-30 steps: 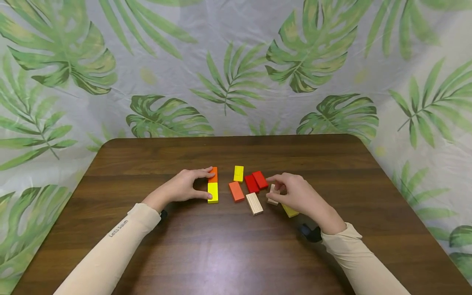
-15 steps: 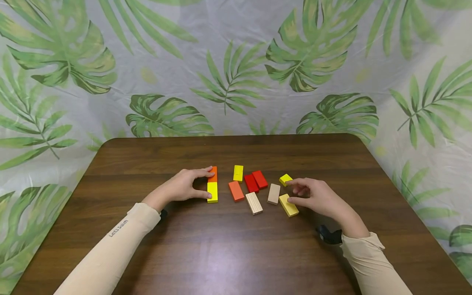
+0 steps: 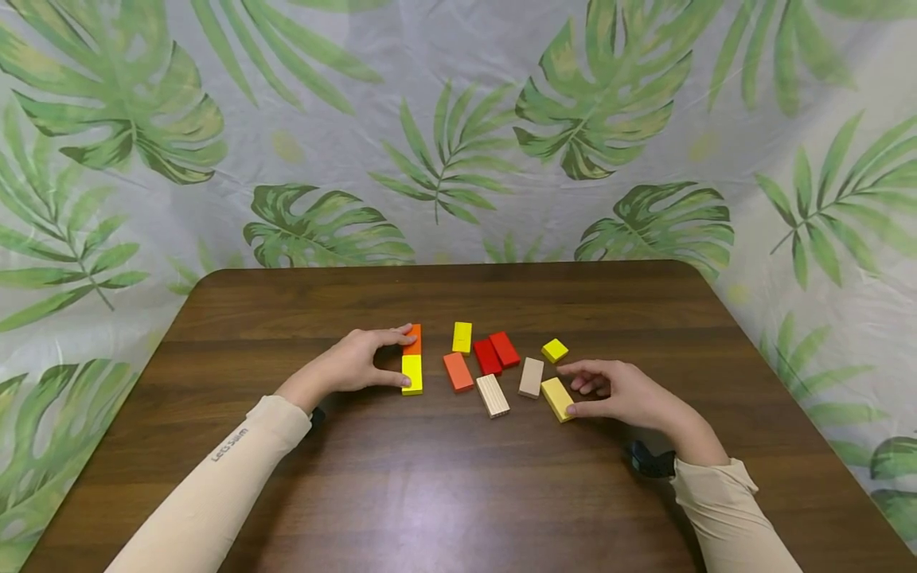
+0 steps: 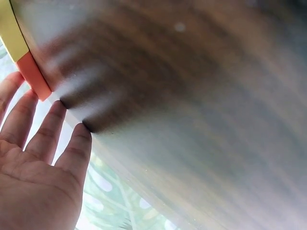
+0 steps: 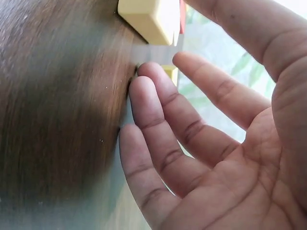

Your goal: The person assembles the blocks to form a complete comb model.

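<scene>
On the left of the group, an orange block [image 3: 416,347] and a yellow block [image 3: 411,366] lie end to end. My left hand [image 3: 354,360] rests against them, a forefinger at the orange one and the thumb at the yellow. Its fingers look fairly straight in the left wrist view, with fingertips touching the orange block [image 4: 33,75]. My right hand [image 3: 630,395] is beside a pale yellow block [image 3: 556,398], thumb at its near right corner, fingers loosely bent and apart from it. A smaller-looking yellow block [image 3: 555,350] lies just beyond those fingers.
Between the hands lie another yellow block [image 3: 462,337], a second orange block [image 3: 458,372], two red blocks [image 3: 505,348] touching each other, and two plain wood blocks [image 3: 493,395]. All sit on a dark wooden table [image 3: 430,493], with a leaf-patterned cloth [image 3: 458,159] behind it.
My right hand has moved right and toward me, away from the plain wood block, past the small yellow block to the pale yellow one. The left hand has stayed put.
</scene>
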`<state>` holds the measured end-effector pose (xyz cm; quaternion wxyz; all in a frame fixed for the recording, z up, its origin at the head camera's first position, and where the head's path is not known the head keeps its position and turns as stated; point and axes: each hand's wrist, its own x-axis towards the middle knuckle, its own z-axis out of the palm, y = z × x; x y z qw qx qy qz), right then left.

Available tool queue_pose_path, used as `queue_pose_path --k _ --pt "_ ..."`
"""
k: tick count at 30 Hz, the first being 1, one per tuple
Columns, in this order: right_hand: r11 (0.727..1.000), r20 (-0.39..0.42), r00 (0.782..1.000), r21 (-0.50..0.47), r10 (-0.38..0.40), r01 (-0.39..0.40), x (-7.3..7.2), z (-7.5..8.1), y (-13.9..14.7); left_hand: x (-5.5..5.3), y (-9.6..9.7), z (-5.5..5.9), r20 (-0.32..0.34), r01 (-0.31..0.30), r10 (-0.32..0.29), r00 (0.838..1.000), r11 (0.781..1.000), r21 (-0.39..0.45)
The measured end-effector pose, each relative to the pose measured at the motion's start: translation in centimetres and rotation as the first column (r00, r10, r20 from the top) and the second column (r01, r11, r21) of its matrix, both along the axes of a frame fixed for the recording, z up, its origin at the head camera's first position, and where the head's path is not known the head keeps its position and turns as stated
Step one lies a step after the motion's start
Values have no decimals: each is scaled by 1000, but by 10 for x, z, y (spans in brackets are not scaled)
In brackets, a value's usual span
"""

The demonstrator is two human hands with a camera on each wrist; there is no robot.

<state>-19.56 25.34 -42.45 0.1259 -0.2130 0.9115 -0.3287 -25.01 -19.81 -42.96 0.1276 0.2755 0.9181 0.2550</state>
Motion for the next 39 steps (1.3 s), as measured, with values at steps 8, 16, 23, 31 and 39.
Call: queue_pose_path --k 8,16,23,31,39 --pt "1000 32 999 -22 13 -12 0 -3 3 0 0 0 7 -5 5 1000 1000 5" --pt "1000 54 998 -21 7 -6 0 -6 1 1 0 0 3 -3 3 1000 1000 5" --pt "1000 36 999 -8 7 -7 0 -8 1 1 0 0 7 -6 6 1000 1000 9" --pt "1000 2 1000 17 -4 4 0 -11 1 2 0 0 4 -5 5 1000 1000 11" --pt "1000 -4 1000 -9 13 -14 0 -10 3 2 0 1 10 -10 10 1000 1000 4"
